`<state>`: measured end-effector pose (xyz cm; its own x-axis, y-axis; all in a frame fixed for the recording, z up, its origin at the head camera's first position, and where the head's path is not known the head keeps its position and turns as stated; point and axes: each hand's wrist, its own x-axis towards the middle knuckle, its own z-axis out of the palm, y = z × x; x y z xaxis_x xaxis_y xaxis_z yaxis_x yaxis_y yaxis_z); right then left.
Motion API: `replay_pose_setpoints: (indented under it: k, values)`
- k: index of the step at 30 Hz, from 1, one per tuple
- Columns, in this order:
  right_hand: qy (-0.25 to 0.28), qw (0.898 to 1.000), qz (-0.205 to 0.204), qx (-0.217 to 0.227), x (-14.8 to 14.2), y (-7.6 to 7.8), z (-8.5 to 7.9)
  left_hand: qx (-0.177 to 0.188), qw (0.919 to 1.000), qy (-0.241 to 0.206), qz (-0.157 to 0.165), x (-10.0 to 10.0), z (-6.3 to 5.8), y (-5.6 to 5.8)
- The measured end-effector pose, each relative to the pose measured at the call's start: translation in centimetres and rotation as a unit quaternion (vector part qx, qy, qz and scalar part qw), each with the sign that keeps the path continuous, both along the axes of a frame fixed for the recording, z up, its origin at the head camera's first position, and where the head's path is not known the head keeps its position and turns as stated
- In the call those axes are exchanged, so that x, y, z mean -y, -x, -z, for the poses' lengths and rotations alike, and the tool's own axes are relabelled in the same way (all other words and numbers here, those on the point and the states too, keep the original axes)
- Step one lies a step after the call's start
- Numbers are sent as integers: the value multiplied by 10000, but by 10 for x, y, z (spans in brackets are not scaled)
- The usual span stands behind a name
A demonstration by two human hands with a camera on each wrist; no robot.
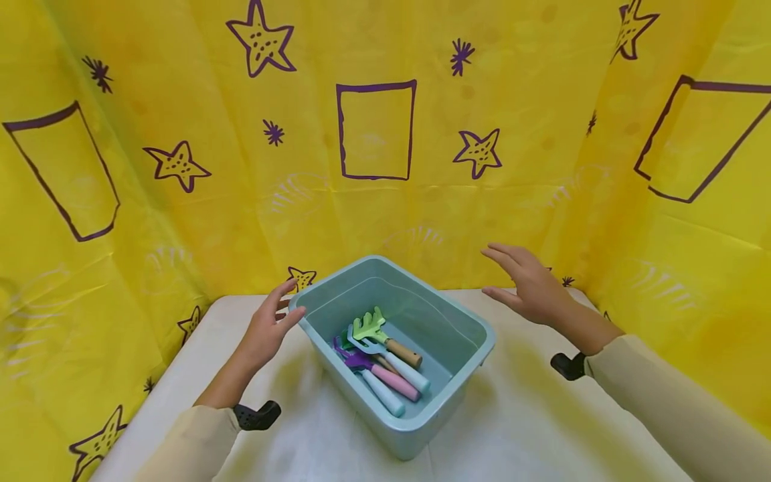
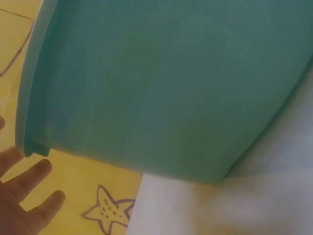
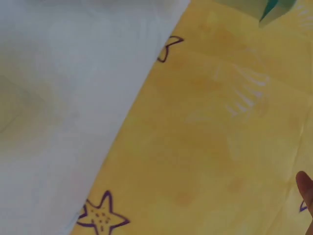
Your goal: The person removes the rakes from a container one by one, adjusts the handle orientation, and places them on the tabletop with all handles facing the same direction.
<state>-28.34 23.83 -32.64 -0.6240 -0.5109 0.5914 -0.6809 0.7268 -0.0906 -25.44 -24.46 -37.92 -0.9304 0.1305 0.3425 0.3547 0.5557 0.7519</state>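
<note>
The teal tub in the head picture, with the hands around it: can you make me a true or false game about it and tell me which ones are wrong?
1. The rectangular teal plastic tub stands on a white tabletop. True.
2. The green-headed rake with a wooden handle lies outside the tub. False: it is inside.
3. The person's left hand is beside the tub. True.
4. The purple-headed tool has a green handle. False: its handle is pink.
5. The person's right hand holds nothing. True.
6. The hanging backdrop is plain blue. False: it is yellow with purple drawings.
</note>
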Motion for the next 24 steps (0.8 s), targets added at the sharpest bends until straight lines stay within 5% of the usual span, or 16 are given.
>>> replay_pose_setpoints:
  k: [12, 18, 24]
  values:
    - [211, 9964, -555, 607, 56, 13, -27, 580, 9946, -802, -324, -16, 2, 4]
    - [520, 9855, -925, 1322, 83, 15, -40, 701, 9919, -992, -370, -18, 11, 7]
    - [680, 9739, -1085, 1875, 109, 24, -51, 742, 9831, -1638, -345, -23, 18, 6]
